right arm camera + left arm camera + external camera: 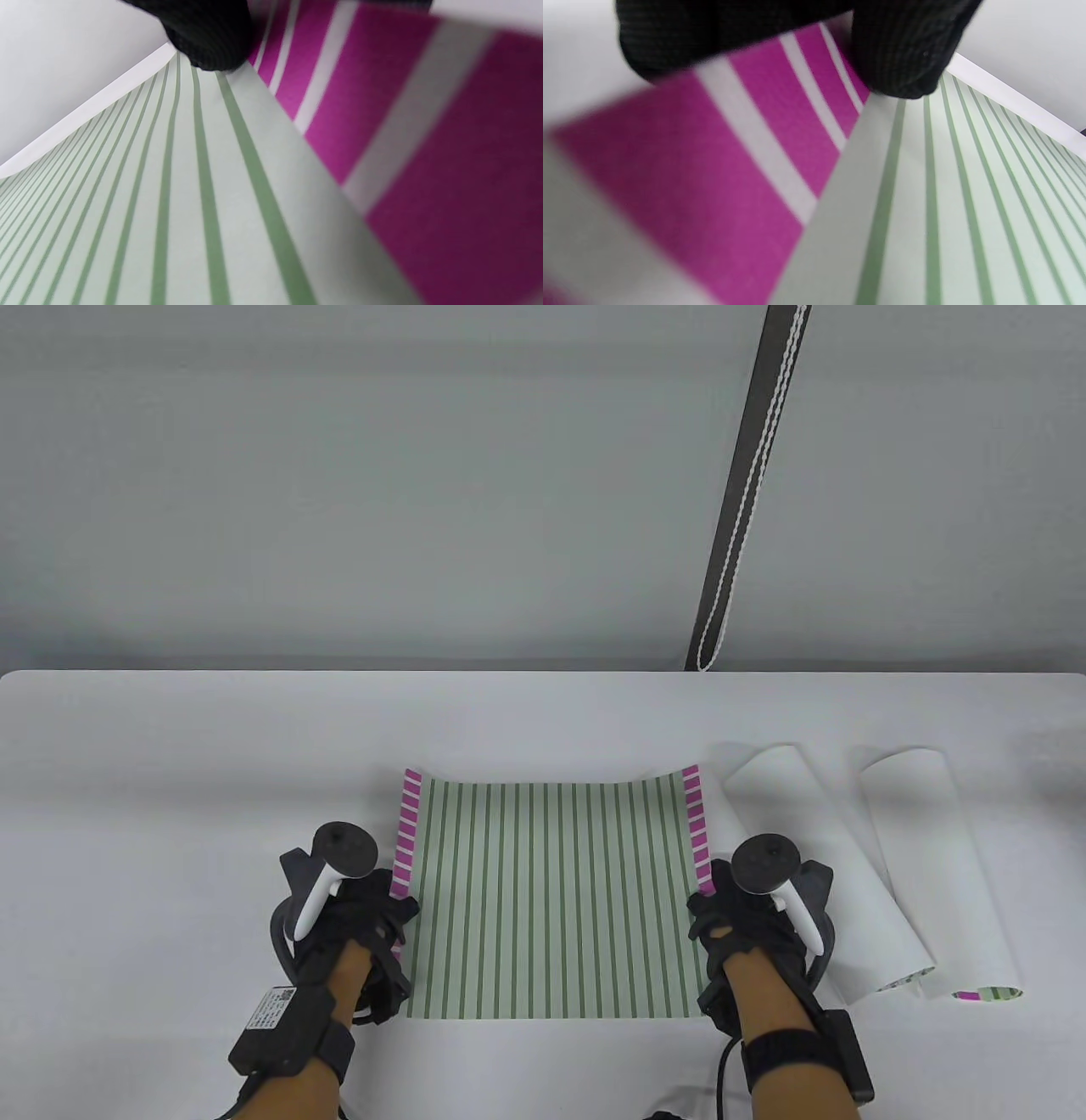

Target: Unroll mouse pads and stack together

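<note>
A mouse pad (551, 899) with green stripes and magenta-striped side borders lies unrolled at the middle of the white table (170, 780), its far edge curling up a little. My left hand (373, 912) presses on the pad's left border; its fingertips (899, 63) rest on the magenta band in the left wrist view. My right hand (730, 912) presses on the pad's right border; a fingertip (208, 38) rests by the magenta band in the right wrist view. Two rolled pads (814, 865) (942, 865), white outside, lie to the right.
A dark strap with a white cord (747, 492) hangs down behind the table's far edge. The rolled pads lie close beside my right hand. The table's left part and far strip show bare white surface.
</note>
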Available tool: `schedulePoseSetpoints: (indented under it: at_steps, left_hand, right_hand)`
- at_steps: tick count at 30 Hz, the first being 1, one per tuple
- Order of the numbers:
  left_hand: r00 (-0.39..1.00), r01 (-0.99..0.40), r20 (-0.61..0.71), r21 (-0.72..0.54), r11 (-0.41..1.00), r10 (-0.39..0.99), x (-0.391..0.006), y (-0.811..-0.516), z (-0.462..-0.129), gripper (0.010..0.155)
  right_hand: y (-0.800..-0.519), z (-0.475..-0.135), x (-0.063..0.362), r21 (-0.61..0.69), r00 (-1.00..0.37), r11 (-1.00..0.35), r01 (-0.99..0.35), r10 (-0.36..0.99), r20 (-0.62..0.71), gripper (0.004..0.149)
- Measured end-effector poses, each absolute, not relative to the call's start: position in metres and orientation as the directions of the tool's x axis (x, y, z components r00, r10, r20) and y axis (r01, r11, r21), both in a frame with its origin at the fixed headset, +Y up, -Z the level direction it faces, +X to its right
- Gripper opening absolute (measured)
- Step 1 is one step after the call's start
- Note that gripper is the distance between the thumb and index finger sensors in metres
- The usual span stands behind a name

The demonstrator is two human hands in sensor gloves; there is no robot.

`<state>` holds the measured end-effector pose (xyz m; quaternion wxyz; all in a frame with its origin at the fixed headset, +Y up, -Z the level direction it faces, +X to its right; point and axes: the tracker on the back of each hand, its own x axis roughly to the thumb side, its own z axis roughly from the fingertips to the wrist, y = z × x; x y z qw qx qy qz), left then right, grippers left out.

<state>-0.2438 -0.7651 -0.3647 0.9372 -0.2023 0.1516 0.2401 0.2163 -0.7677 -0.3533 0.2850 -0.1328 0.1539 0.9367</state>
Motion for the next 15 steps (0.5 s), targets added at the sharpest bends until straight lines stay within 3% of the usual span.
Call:
schedulePoseSetpoints:
  at_steps: [4, 6, 7, 9, 12, 15]
  left_hand:
    - [0.878, -0.436, -0.326, -0.239, 0.868, 0.351, -0.243, -0.746, -0.351, 0.084]
    - [0.914, -0.396, -0.193, -0.228, 0.889, 0.357, -0.234, -0.738, -0.341, 0.09]
    - [0.935, -0.352, -0.136, -0.268, 0.897, 0.327, -0.228, -0.737, -0.337, 0.091]
    - [0.962, -0.261, -0.022, -0.378, 0.888, 0.273, -0.216, -0.743, -0.334, 0.096]
    - [0.989, -0.097, 0.038, -0.548, 0.831, 0.14, -0.206, -0.758, -0.333, 0.099]
    - [0.994, -0.078, 0.017, -0.607, 0.791, 0.111, -0.21, -0.775, -0.334, 0.097]
  right_hand:
    - [-0.747, -0.348, 0.211, 0.176, -0.825, -0.812, -0.556, 0.516, -0.23, 0.078]
    - [-0.735, -0.345, 0.198, 0.174, -0.892, -0.876, -0.45, 0.436, -0.116, 0.078]
    - [-0.733, -0.344, 0.185, 0.243, -0.912, -0.886, -0.394, 0.411, 0.019, 0.079]
    - [-0.74, -0.342, 0.165, 0.358, -0.901, -0.869, -0.342, 0.411, 0.137, 0.083]
    - [-0.759, -0.339, 0.148, 0.488, -0.918, -0.844, -0.222, 0.349, 0.186, 0.087]
    - [-0.768, -0.335, 0.155, 0.569, -0.944, -0.818, -0.08, 0.246, 0.221, 0.085]
